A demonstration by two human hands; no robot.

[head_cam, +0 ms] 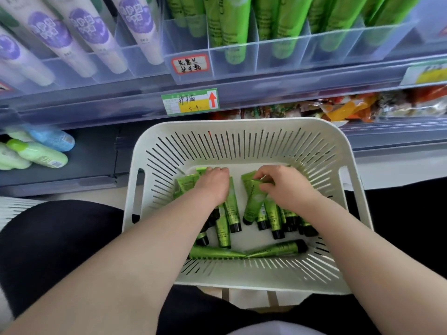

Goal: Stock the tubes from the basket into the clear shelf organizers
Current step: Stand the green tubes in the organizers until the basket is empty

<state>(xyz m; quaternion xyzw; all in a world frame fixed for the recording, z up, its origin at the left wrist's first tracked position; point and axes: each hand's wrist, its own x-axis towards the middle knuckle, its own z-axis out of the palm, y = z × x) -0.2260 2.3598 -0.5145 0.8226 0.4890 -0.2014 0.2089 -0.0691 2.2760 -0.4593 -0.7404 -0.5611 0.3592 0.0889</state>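
Green tubes (pixel 251 206) are lying loose in a heap on the floor of the white slotted basket (pixel 242 123), black caps mostly pointing toward the person, with two more lying crosswise at the near wall. They look like light, soft, squeezable plastic with a glossy and probably slick skin. Best hold is likely the flat crimped end or the stiff cap, not the middle.

Left hand (pixel 214 184) is curling its fingers over the crimped ends of several tubes. Right hand (pixel 285 184) is pinching the crimped end of one tube between thumb and fingertips. Tube print is too small to read.

Above, the clear shelf organizer (pixel 336 56) is holding taller green tubes standing in its slots. Its red-bordered handwritten label (pixel 190 64) seems to end in 护手霜; the first line is unclear. The shelf price tag (pixel 189 102) is showing 护手霜, "5 9" and a red up arrow. Purple-printed white tubes (pixel 89 32) are standing to the left.
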